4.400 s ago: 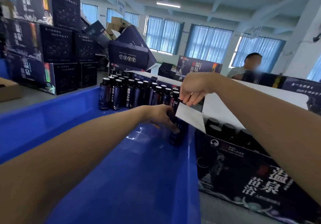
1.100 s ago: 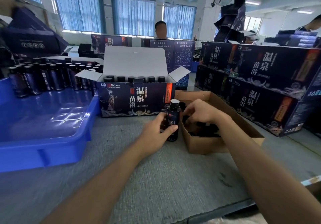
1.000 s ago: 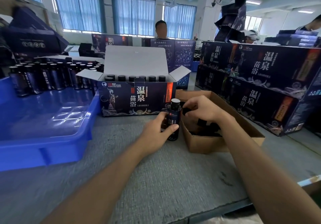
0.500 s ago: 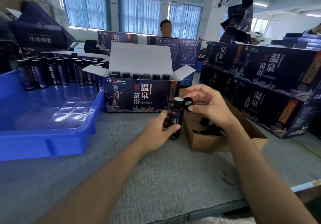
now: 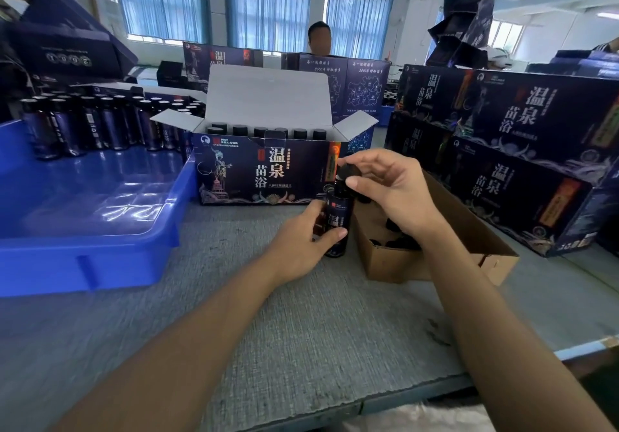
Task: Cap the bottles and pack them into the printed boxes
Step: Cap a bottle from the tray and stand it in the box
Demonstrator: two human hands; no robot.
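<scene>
A dark bottle (image 5: 339, 217) stands upright on the grey table, and my left hand (image 5: 301, 242) grips its body. My right hand (image 5: 385, 183) pinches a black cap (image 5: 348, 172) on top of the bottle's neck. Just behind stands the open printed box (image 5: 264, 172) with a row of capped bottles (image 5: 268, 131) inside. To the right of the bottle, a brown cardboard box (image 5: 402, 260) holds loose black caps (image 5: 398, 242).
A blue plastic tray (image 5: 93, 227) on the left holds several dark bottles (image 5: 100, 123) at its far end. Closed printed boxes (image 5: 512, 157) are stacked at right. A person stands behind more boxes across the table. The table edge (image 5: 402, 394) runs near me.
My right hand lifted a cap out of the brown box and brought it onto the bottle's neck. My left hand kept hold of the bottle on the table.
</scene>
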